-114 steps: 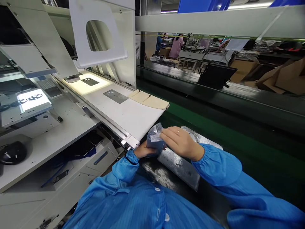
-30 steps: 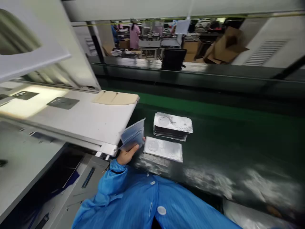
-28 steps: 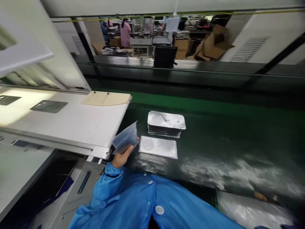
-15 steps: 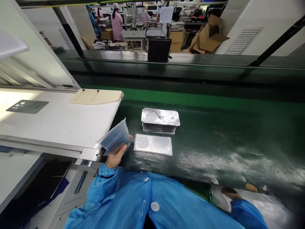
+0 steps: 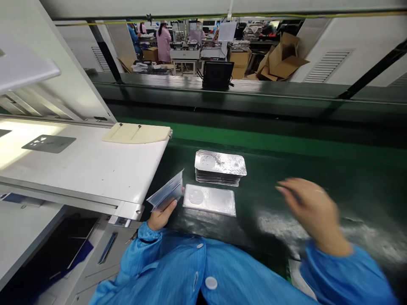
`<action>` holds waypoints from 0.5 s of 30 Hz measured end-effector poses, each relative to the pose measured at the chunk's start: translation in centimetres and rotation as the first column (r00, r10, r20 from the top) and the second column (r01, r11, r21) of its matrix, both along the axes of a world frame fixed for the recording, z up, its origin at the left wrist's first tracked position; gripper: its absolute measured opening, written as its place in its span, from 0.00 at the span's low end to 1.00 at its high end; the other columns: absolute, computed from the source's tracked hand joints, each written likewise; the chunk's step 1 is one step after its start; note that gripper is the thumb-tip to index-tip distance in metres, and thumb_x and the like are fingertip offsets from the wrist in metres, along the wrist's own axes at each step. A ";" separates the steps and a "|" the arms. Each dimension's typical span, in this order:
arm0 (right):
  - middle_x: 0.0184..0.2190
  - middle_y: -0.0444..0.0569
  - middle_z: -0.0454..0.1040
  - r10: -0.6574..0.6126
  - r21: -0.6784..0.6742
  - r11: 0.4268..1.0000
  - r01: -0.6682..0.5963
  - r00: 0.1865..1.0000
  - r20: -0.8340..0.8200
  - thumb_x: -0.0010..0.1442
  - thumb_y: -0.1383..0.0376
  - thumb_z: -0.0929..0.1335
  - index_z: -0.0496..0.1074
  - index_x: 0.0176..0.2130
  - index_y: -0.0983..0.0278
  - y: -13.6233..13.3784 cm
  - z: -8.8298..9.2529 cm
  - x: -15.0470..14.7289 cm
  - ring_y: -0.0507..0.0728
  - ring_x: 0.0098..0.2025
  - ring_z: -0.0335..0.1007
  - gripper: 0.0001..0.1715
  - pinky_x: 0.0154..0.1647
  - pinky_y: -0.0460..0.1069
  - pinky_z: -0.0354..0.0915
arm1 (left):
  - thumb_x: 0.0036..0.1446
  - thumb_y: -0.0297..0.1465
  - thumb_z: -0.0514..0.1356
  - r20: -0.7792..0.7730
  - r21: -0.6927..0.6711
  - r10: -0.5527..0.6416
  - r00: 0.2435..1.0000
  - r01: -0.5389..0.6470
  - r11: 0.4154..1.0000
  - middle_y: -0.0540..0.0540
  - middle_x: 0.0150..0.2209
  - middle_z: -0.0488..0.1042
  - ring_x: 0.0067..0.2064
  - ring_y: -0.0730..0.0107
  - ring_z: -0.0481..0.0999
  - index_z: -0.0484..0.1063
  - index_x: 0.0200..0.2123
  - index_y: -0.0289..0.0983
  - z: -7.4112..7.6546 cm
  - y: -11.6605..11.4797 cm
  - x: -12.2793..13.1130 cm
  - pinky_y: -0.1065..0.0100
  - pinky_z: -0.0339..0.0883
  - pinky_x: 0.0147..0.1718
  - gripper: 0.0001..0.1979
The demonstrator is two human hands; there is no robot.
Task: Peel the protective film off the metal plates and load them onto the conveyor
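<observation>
My left hand (image 5: 161, 213) is closed on a small stack of clear plastic bags (image 5: 165, 195), held just off the corner of the white conveyor table (image 5: 95, 169). A single silvery bagged flat part (image 5: 210, 200) lies on the dark green belt right beside that hand. Behind it sits a stack of the same bagged parts (image 5: 220, 167). My right hand (image 5: 313, 210) hovers above the belt to the right, smeared by motion, fingers apart with nothing seen in them.
A grey plate (image 5: 48, 143) lies on the white table under a lit machine opening at left. A beige pad (image 5: 136, 133) covers the table's far end. The green belt (image 5: 318, 169) runs right. A black monitor (image 5: 218, 75), cartons and other workers are beyond.
My right hand has come up from the lower right edge into view over the belt. The left hand still holds the bags; the camera turned slightly.
</observation>
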State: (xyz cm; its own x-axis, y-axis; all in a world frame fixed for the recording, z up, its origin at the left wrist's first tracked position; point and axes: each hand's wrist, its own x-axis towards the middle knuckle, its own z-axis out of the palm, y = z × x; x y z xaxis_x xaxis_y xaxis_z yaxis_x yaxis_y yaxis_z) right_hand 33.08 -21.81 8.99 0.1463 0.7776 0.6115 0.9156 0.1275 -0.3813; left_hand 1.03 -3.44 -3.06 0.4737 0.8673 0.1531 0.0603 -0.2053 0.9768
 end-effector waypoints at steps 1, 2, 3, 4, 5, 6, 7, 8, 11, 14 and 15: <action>0.43 0.50 0.77 -0.006 -0.018 1.000 0.009 0.989 0.150 0.58 0.61 0.67 0.72 0.50 0.50 2.6 -1.1 0.2 0.66 0.53 0.68 0.19 0.51 0.63 0.66 | 0.53 0.46 0.60 -0.006 0.001 0.010 1.000 -0.010 1.000 0.40 0.49 0.77 0.56 0.53 0.71 0.77 0.43 0.36 -0.2 -0.1 -0.1 0.51 0.54 0.64 0.21; 0.51 0.55 0.72 0.013 -0.124 0.992 0.020 0.965 0.262 0.59 0.62 0.67 0.70 0.54 0.59 5.0 -2.0 0.2 0.67 0.59 0.62 0.22 0.56 0.65 0.62 | 0.54 0.45 0.60 -0.010 0.007 0.008 1.000 -0.008 1.000 0.40 0.49 0.77 0.55 0.53 0.72 0.78 0.43 0.36 -0.3 -0.3 -0.3 0.51 0.55 0.63 0.20; 0.55 0.56 0.69 0.046 -0.190 0.982 0.024 0.933 0.356 0.60 0.63 0.66 0.68 0.56 0.62 7.1 -2.7 0.0 0.67 0.61 0.58 0.23 0.58 0.66 0.59 | 0.54 0.43 0.60 -0.010 0.018 -0.006 1.000 0.006 1.000 0.40 0.49 0.77 0.55 0.54 0.72 0.77 0.43 0.36 -0.4 -0.4 -0.4 0.52 0.57 0.63 0.19; 0.57 0.57 0.68 0.090 -0.247 0.969 0.019 0.901 0.425 0.61 0.65 0.64 0.67 0.56 0.65 8.7 -3.2 -0.3 0.67 0.62 0.57 0.23 0.59 0.67 0.57 | 0.55 0.42 0.59 -0.001 0.038 -0.026 1.000 0.026 0.999 0.40 0.49 0.77 0.55 0.54 0.72 0.77 0.44 0.36 -0.5 -0.5 -0.6 0.52 0.58 0.62 0.19; 0.57 0.57 0.67 0.130 -0.292 0.956 0.014 0.874 0.469 0.62 0.66 0.63 0.67 0.56 0.66 9.9 -3.5 -0.5 0.66 0.62 0.57 0.22 0.59 0.67 0.56 | 0.56 0.40 0.59 0.013 0.064 -0.057 0.998 0.056 0.996 0.40 0.50 0.76 0.55 0.55 0.72 0.76 0.45 0.37 -0.5 -0.6 -0.7 0.53 0.60 0.61 0.18; 0.56 0.57 0.69 0.159 -0.309 0.951 0.002 0.853 0.497 0.63 0.67 0.62 0.68 0.54 0.66 10.6 -3.8 -0.6 0.66 0.61 0.59 0.20 0.59 0.66 0.57 | 0.57 0.39 0.58 0.028 0.094 -0.091 0.995 0.088 0.992 0.41 0.51 0.76 0.55 0.56 0.72 0.75 0.47 0.37 -0.4 -0.7 -0.8 0.53 0.62 0.60 0.17; 0.54 0.57 0.71 0.179 -0.312 0.950 -0.013 0.842 0.509 0.64 0.68 0.61 0.70 0.53 0.66 11.0 -3.9 -0.5 0.65 0.59 0.63 0.19 0.58 0.65 0.59 | 0.58 0.38 0.58 0.039 0.128 -0.126 0.991 0.120 0.984 0.41 0.51 0.76 0.55 0.57 0.73 0.74 0.49 0.38 -0.4 -0.8 -0.9 0.54 0.63 0.59 0.17; 0.52 0.57 0.73 0.192 -0.307 0.951 -0.031 0.838 0.511 0.64 0.67 0.61 0.72 0.51 0.66 11.1 -3.9 -0.2 0.64 0.57 0.65 0.18 0.56 0.64 0.61 | 0.58 0.37 0.57 0.050 0.164 -0.152 0.987 0.142 0.976 0.41 0.51 0.76 0.55 0.57 0.73 0.73 0.50 0.39 -0.3 -0.7 -0.9 0.54 0.64 0.58 0.17; 0.48 0.56 0.75 0.227 -0.261 0.959 -0.107 0.841 0.491 0.65 0.65 0.61 0.74 0.48 0.65 10.6 -3.5 1.0 0.64 0.53 0.69 0.17 0.53 0.62 0.65 | 0.59 0.37 0.57 0.069 0.276 -0.219 0.973 0.193 0.942 0.40 0.51 0.76 0.55 0.58 0.73 0.71 0.52 0.40 -0.2 -0.5 -0.9 0.55 0.66 0.56 0.18; 0.46 0.51 0.77 0.176 -0.074 0.984 -0.161 0.852 0.493 0.64 0.66 0.61 0.73 0.50 0.61 10.5 -2.4 1.0 0.63 0.50 0.72 0.17 0.50 0.60 0.68 | 0.59 0.38 0.57 0.105 0.375 -0.302 0.948 0.243 0.894 0.39 0.51 0.75 0.54 0.58 0.73 0.68 0.54 0.41 -0.1 -0.3 -0.6 0.56 0.66 0.54 0.20; 0.45 0.50 0.77 0.124 0.033 0.987 -0.160 0.865 0.486 0.63 0.68 0.63 0.71 0.52 0.59 10.8 -1.8 0.5 0.62 0.48 0.74 0.19 0.47 0.58 0.70 | 0.59 0.39 0.56 0.115 0.396 -0.332 0.936 0.264 0.880 0.39 0.51 0.75 0.54 0.59 0.73 0.67 0.55 0.41 0.1 -0.3 -0.5 0.56 0.66 0.54 0.21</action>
